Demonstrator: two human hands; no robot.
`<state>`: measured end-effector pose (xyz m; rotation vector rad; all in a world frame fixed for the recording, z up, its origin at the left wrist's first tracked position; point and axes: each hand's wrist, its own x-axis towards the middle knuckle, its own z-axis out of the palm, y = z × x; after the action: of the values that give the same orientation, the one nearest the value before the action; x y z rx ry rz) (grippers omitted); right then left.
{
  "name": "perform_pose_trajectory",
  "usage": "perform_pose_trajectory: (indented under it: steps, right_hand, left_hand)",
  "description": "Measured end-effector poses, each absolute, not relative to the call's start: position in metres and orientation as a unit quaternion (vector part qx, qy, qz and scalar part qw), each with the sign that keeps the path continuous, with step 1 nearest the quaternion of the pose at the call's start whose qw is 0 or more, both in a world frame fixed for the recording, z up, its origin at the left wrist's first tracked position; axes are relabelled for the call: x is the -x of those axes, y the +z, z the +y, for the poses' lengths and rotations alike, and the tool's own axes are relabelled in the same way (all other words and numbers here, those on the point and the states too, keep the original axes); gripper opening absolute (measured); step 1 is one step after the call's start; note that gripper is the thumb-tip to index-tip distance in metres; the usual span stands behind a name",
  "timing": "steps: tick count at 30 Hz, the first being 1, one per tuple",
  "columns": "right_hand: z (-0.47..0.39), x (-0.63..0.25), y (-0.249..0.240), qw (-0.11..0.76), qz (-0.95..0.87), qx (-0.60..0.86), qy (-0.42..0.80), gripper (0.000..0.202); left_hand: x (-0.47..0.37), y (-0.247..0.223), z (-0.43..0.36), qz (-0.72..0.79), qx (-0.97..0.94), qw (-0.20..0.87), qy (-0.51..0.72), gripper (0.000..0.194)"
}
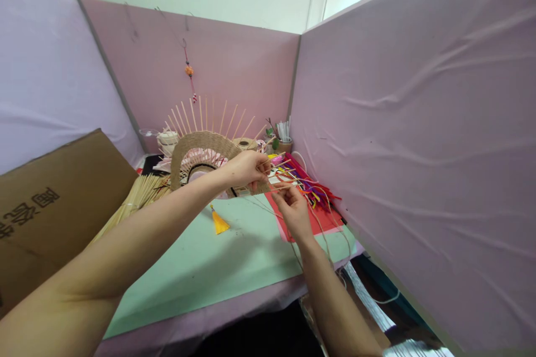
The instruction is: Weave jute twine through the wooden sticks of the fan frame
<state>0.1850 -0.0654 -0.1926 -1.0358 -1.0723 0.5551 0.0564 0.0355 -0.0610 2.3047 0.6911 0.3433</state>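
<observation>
A curved woven fan-like piece (201,142) of tan cord, with thin wooden sticks fanning out from its outer edge, is held up over the table. My left hand (250,169) is closed on its lower right end. Just right of it, my right hand (291,206) pinches a thin stick or strand at that same end; which one is too small to tell. Loose cords (326,234) trail down beside my right forearm. A yellow tassel (219,222) lies on the green tabletop below the woven piece.
Cardboard (62,206) and a bundle of pale sticks (136,198) are at the left. Red sheets (320,221) and colourful strips (305,175) lie at the right. Behind stands a cup of white sticks (283,136). Pink partitions (238,67) enclose the green table (188,268).
</observation>
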Motion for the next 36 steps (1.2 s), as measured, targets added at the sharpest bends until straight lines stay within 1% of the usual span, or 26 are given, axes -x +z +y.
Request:
perform_pose_trajectory:
  steps: [3, 5, 9, 13, 17, 19, 22, 25, 28, 32, 36]
  right_hand:
    - [-0.08, -0.214, -0.191, 0.646, -0.506, 0.513, 0.251, 0.025]
    - [-0.091, -0.232, -0.185, 0.628, -0.509, 0.54, 0.235, 0.024]
    - [-0.107, -0.249, -0.164, 0.631, -0.498, 0.565, 0.187, 0.025]
    - [-0.115, -0.238, -0.149, 0.63, -0.505, 0.573, 0.139, 0.023]
    - [-0.126, -0.224, -0.146, 0.614, -0.533, 0.578, 0.065, 0.017]
    - [-0.131, -0.218, -0.149, 0.614, -0.544, 0.569, 0.052, 0.016]
    - [-0.13, -0.208, -0.161, 0.612, -0.556, 0.556, 0.089, 0.022]
    - [-0.115, -0.197, -0.178, 0.583, -0.563, 0.551, 0.198, 0.029]
    - [-0.095, -0.19, -0.193, 0.573, -0.55, 0.537, 0.285, 0.03]
    - [-0.076, -0.19, -0.197, 0.583, -0.541, 0.536, 0.285, 0.027]
    - [-0.076, -0.186, -0.187, 0.578, -0.56, 0.499, 0.321, 0.016]
  left_hand:
    - [-0.055, -0.057, 0.033, 0.269, -0.894, 0.332, 0.133, 0.013]
    - [-0.055, -0.056, 0.031, 0.276, -0.894, 0.329, 0.127, 0.012]
    - [-0.057, -0.06, 0.029, 0.283, -0.892, 0.335, 0.107, 0.011]
    - [-0.059, -0.063, 0.029, 0.287, -0.894, 0.327, 0.105, 0.01]
    - [-0.057, -0.062, 0.032, 0.281, -0.9, 0.315, 0.105, 0.01]
    - [-0.056, -0.061, 0.033, 0.279, -0.899, 0.319, 0.111, 0.01]
    - [-0.054, -0.058, 0.035, 0.275, -0.891, 0.336, 0.134, 0.012]
    - [-0.049, -0.051, 0.036, 0.267, -0.873, 0.382, 0.144, 0.014]
    - [-0.043, -0.043, 0.034, 0.257, -0.866, 0.408, 0.132, 0.017]
    - [-0.035, -0.036, 0.03, 0.256, -0.871, 0.403, 0.118, 0.016]
    - [-0.033, -0.037, 0.03, 0.259, -0.874, 0.395, 0.116, 0.016]
